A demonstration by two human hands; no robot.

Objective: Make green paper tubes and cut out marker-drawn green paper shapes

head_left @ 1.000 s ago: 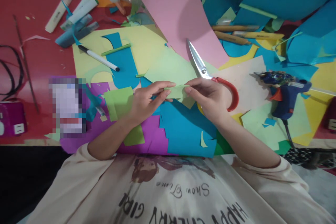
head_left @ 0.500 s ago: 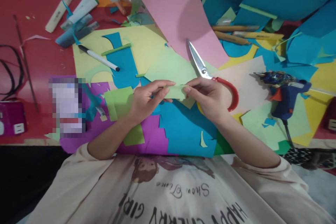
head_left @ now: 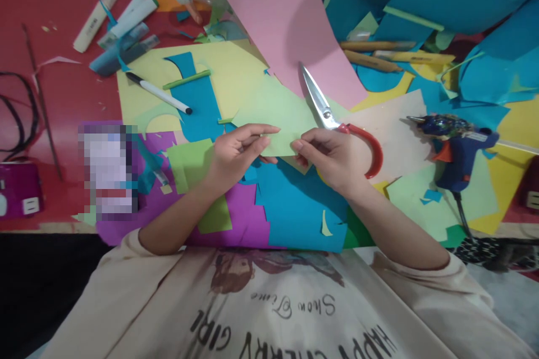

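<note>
One pale-green paper (head_left: 280, 147), top edge indistinct, is pinched by left hand (head_left: 233, 154) and right hand (head_left: 334, 157).

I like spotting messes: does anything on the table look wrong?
Yes: a thin blue scrap lies over the markers, upper left, like litter, and the edge where purple paper meets blue paper near the shirt is jagged, not straight.

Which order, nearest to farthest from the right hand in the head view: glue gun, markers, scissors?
1. Scissors: right by the right hand, red handle on its right side.
2. Glue gun: farther off to the right.
3. Markers: grouped at upper left.
</note>
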